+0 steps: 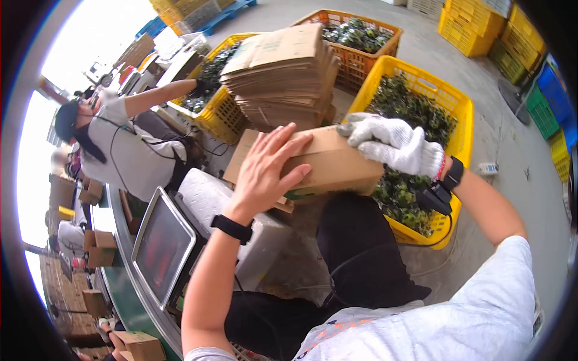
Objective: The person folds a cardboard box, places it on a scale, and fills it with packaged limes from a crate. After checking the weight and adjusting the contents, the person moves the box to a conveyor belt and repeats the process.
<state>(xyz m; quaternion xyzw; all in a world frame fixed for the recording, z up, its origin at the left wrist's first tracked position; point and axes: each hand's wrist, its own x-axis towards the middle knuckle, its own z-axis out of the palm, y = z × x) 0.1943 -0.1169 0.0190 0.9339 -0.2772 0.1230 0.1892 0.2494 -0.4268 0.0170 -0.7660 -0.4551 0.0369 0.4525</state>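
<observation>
Far left, steer clear of the co-worker (120, 144) and the scale tray (162, 246) below. Left hand (265, 171) bare, fingers spread flat on the cardboard box (334, 165), held up over the lap in front of the stack of flat cartons (283, 72). Right hand (394, 144) gloved, clamped over the far end. Press evenly from both ends, hold the box level, and spare the corners above the yellow crate (448, 114) of greens.

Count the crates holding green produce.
3: near yellow crate by the gloved right hand, orange crate behind the cardboard stack, far yellow crate by the co-worker. More may be hidden.
</observation>
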